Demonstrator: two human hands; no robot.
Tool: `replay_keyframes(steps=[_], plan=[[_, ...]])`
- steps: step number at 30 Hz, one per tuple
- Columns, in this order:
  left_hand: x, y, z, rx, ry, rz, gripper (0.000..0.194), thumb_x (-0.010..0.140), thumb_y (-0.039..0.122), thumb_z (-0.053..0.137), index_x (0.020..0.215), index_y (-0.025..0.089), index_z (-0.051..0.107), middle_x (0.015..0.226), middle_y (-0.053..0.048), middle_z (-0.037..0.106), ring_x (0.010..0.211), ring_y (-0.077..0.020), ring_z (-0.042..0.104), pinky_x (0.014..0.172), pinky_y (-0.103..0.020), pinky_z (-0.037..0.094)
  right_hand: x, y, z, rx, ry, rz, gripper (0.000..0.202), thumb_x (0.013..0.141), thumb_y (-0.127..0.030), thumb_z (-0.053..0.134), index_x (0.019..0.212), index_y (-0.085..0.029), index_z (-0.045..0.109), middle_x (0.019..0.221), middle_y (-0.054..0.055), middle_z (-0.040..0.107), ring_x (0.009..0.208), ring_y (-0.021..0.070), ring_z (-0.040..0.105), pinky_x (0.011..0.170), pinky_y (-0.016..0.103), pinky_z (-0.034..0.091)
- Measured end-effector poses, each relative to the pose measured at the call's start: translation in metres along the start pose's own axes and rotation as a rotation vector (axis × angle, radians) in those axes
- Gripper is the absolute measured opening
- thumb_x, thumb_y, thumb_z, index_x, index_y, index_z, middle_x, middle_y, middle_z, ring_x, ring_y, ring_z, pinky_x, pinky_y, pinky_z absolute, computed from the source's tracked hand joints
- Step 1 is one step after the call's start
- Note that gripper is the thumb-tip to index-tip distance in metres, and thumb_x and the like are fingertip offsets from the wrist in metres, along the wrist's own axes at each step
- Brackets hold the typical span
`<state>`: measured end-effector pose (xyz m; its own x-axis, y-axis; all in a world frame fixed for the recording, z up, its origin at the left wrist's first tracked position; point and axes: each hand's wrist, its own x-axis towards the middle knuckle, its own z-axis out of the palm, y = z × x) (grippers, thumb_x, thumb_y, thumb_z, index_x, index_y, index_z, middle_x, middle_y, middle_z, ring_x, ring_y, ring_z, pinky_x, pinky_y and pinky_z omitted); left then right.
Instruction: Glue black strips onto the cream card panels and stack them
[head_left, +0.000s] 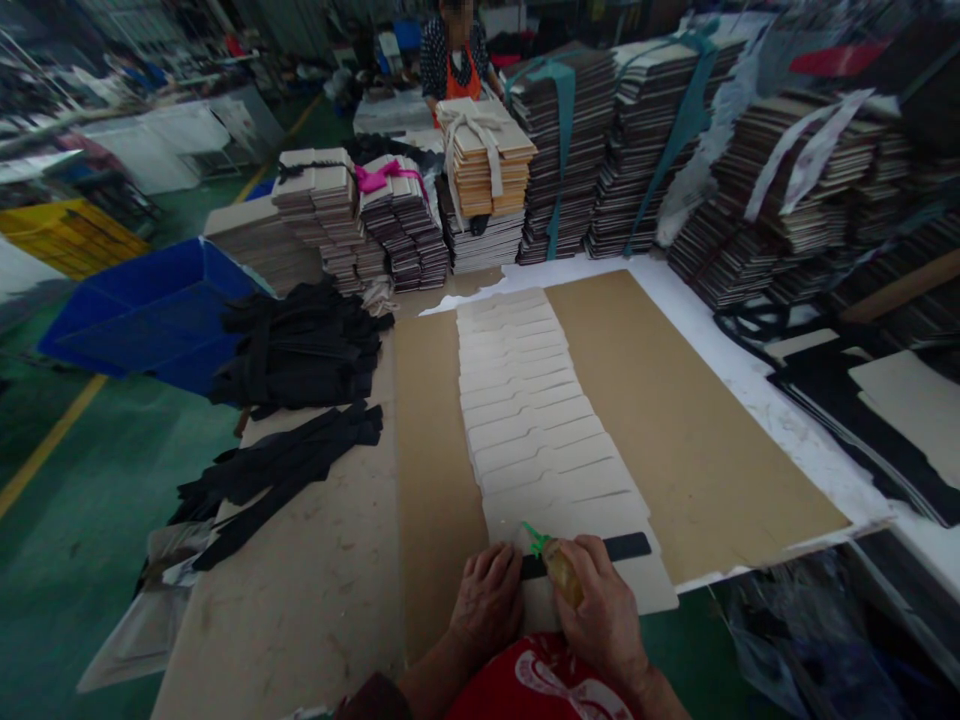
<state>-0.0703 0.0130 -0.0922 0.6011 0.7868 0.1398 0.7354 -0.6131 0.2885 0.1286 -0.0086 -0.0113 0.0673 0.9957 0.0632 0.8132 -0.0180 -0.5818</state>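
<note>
A row of overlapping pale cardboard pieces (529, 400) runs away from me, each with a small notch along its edge. Across the nearest piece lies a black strip (628, 546). At the strip's left end is my left hand (489, 598), its fingers together and bent down onto it; the fingertips are partly hidden. My right hand (600, 605) is wrapped round a yellowish squeeze bottle (562, 572) with a green nozzle (535, 538). The bottle is tilted above the strip, nozzle pointing away and left.
Brown board (667, 420) covers the table under the row. Loose black strips (292, 460) and a bundle of black strips (307, 345) lie left, beside a blue bin (150, 310). Tied stacks of boards (562, 150) line the back. Behind them stands a person (454, 60) in an orange apron.
</note>
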Motion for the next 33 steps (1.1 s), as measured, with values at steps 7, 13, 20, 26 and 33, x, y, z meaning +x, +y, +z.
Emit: replay_keyframes(steps=[7, 13, 20, 26, 33], plan=[[0.002, 0.002, -0.003, 0.004, 0.015, -0.015, 0.045, 0.083, 0.023, 0.05, 0.128, 0.017, 0.056, 0.123, -0.009, 0.063, 0.112, -0.0274, 0.051, 0.093, -0.042, 0.038, -0.002, 0.032, -0.028, -0.11, 0.098, 0.192, 0.027, 0.091, -0.031, 0.048, 0.117, -0.025, 0.051, 0.111, 0.009, 0.058, 0.088, 0.0234, 0.064, 0.07, 0.036, 0.055], [0.002, 0.001, 0.0, -0.001, 0.056, -0.012, 0.042, 0.085, 0.025, 0.051, 0.126, 0.018, 0.057, 0.122, -0.009, 0.064, 0.112, -0.0263, 0.051, 0.094, -0.04, 0.038, -0.003, 0.044, -0.039, -0.145, 0.14, 0.243, 0.029, 0.09, -0.035, 0.051, 0.117, -0.025, 0.051, 0.111, 0.008, 0.059, 0.09, 0.0233, 0.064, 0.066, 0.032, 0.054], [0.005, 0.002, -0.004, 0.007, 0.071, -0.008, 0.04, 0.085, 0.02, 0.047, 0.123, 0.017, 0.059, 0.118, -0.009, 0.066, 0.108, -0.0261, 0.054, 0.092, -0.04, 0.04, -0.006, 0.039, -0.032, -0.107, 0.12, 0.192, 0.027, 0.09, -0.033, 0.049, 0.116, -0.025, 0.052, 0.108, 0.008, 0.06, 0.086, 0.0219, 0.065, 0.067, 0.032, 0.054], [0.007, 0.001, -0.006, 0.011, 0.104, 0.017, 0.041, 0.083, 0.018, 0.046, 0.121, 0.017, 0.06, 0.117, -0.009, 0.066, 0.108, -0.0253, 0.054, 0.09, -0.039, 0.042, -0.006, 0.061, -0.043, -0.171, 0.218, 0.275, 0.027, 0.09, -0.037, 0.049, 0.113, -0.024, 0.054, 0.108, 0.007, 0.06, 0.085, 0.0203, 0.065, 0.064, 0.029, 0.052], [0.01, 0.001, -0.007, 0.02, 0.124, 0.023, 0.04, 0.083, 0.016, 0.046, 0.12, 0.018, 0.061, 0.115, -0.008, 0.067, 0.108, -0.0248, 0.055, 0.089, -0.038, 0.043, -0.004, 0.085, -0.062, -0.338, 0.294, 0.407, 0.031, 0.09, -0.046, 0.049, 0.112, -0.025, 0.056, 0.107, 0.005, 0.061, 0.079, 0.021, 0.064, 0.057, 0.03, 0.048]])
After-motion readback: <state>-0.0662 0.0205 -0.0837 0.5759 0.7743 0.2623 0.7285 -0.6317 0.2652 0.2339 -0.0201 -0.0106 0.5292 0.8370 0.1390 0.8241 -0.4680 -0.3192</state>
